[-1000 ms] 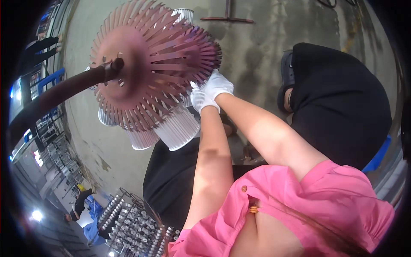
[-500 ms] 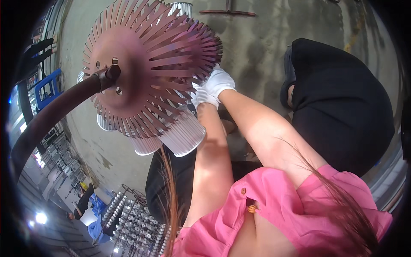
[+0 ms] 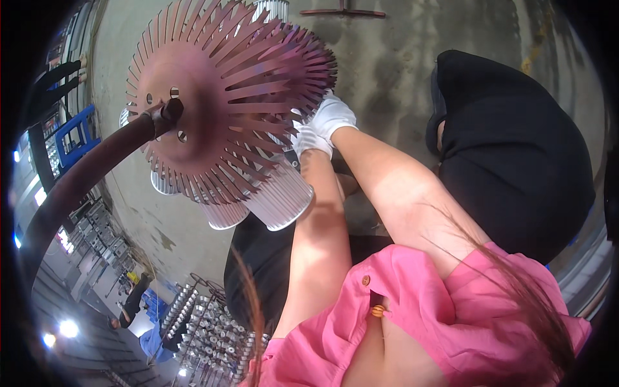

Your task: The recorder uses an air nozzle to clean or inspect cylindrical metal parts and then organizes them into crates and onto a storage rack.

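Shifted toward our left forearm: silver cup, partly behind rack. Left hand, right hand: gloved, at rack's right edge; hold hidden, we couldn't tell. Slow handling suited, we judged.

Hands partly hidden behind pronged maroon rack; upper silvery cylinder cut off by top edge.

Reddish finned rack, ribbed silvery cylinders partly hidden behind it

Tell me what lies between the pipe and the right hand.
In the head view, the reddish finned rack lies between the pipe and right hand.
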Tool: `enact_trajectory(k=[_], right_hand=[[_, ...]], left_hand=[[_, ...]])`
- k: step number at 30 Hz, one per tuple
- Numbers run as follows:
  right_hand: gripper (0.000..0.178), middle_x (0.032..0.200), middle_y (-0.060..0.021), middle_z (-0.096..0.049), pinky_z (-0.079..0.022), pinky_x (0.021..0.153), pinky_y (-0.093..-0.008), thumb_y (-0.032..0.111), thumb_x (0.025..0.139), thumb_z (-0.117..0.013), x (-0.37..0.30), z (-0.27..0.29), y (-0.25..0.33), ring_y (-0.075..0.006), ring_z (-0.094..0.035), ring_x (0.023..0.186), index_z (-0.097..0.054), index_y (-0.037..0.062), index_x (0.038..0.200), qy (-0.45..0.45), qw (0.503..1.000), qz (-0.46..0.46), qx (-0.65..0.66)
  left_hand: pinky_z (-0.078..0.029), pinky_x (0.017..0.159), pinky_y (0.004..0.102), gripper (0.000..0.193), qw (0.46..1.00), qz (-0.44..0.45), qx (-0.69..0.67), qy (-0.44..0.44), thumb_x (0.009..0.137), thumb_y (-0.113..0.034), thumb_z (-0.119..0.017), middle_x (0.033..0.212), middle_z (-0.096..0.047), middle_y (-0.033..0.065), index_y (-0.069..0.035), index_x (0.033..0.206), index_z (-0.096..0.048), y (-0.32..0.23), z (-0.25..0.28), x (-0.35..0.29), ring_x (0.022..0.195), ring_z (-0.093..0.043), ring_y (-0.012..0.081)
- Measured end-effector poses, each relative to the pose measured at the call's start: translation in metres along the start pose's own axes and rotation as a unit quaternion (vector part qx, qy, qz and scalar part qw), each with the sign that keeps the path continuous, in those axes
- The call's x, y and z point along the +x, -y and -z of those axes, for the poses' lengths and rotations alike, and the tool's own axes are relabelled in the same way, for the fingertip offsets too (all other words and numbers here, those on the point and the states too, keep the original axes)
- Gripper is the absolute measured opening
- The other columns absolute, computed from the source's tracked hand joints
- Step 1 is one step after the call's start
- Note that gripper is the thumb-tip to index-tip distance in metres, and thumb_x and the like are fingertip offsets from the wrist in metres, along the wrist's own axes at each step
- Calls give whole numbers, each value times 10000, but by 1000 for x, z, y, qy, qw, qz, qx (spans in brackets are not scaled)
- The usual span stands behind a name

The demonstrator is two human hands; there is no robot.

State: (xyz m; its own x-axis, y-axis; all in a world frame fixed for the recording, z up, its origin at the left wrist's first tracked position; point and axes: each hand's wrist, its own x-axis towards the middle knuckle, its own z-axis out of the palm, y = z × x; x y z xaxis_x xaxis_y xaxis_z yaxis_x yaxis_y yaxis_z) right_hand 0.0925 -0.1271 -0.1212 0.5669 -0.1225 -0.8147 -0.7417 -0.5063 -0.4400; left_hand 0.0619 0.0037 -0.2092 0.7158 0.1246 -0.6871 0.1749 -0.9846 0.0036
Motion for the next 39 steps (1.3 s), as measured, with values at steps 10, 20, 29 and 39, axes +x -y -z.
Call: enact_trajectory(k=[10,20,29,39], right_hand=[[833,1190,-127,-514,-454,872,-352,448,612,-709,-5,0,5,-243,-522,1084,-381,42,1261,20,1000,1,-15],[797,1190,-154,-507,-438,891,-338,395,640,-680,-14,3,6,-271,-511,1089,-365,38,1278,-7,1000,27,2],[793,1231,-156,-476,-419,918,-338,387,636,-678,-2,1,2,-271,-489,1116,-365,44,1280,17,1000,11,16],[826,1202,-152,-503,-418,915,-332,392,622,-689,7,-17,2,-269,-501,1101,-353,34,1287,-5,998,61,-7]], left_hand=[[-363,944,377,638,894,-7,-435,-109,824,-510,-444,1225,-479,111,-16,1226,-415,27,-46,30,1097,-464,252],[-417,917,385,615,833,-34,-530,-158,824,-504,-491,1196,-506,128,-21,1201,-454,47,-67,52,1071,-498,282],[-406,929,397,566,830,-60,-530,-162,859,-481,-435,1191,-516,125,-28,1196,-467,32,-60,45,1096,-485,285],[-426,910,426,508,813,-70,-544,-196,874,-425,-439,1189,-511,140,-36,1200,-464,16,-18,14,1058,-507,314]])
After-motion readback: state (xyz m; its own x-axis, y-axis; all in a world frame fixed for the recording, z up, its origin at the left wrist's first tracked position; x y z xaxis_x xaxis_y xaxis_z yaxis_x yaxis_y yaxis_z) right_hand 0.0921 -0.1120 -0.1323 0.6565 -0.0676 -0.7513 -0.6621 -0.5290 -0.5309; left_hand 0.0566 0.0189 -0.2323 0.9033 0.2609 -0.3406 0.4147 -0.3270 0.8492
